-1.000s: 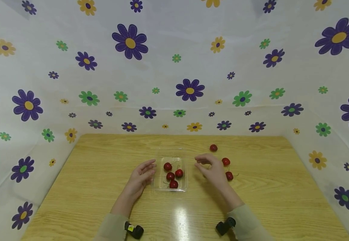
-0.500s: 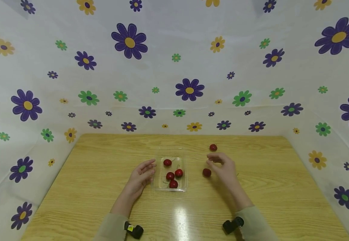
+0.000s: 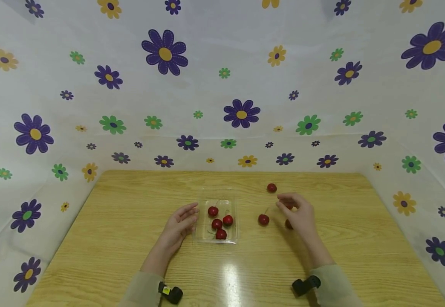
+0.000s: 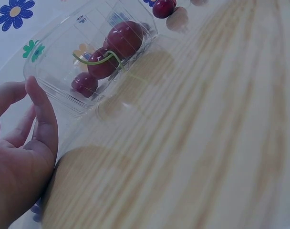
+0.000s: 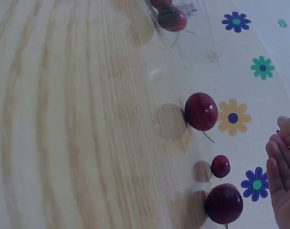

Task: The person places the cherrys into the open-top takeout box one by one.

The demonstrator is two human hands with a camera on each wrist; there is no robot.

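Observation:
A clear plastic box [image 3: 216, 242] stands on the table with several stemmed red cherries [image 3: 216, 224] inside. My left hand [image 3: 177, 226] is beside its left wall, fingers relaxed; the left wrist view shows the fingertips [image 4: 31, 85] at the box's corner, and whether they touch cannot be told. To the right of the box my right hand [image 3: 301, 216] hovers with thumb and fingers loosely bent, holding nothing visible. It partly covers two cherries on the table. Another cherry [image 3: 263, 219] lies between that hand and the box. In the right wrist view the hand [image 5: 285, 176] is at the right edge.
One more cherry [image 3: 271, 187] lies farther back, right of the box. The wood-grain table [image 3: 130, 204] reaches a white flowered cloth [image 3: 207, 85] at the back and both sides. Black wrist cameras [image 3: 171, 294] sit on both sleeves.
My right hand has moved right, away from the box, uncovering a cherry and partly covering two others. The rearmost cherry in the box has shifted a little. My left hand has stayed put.

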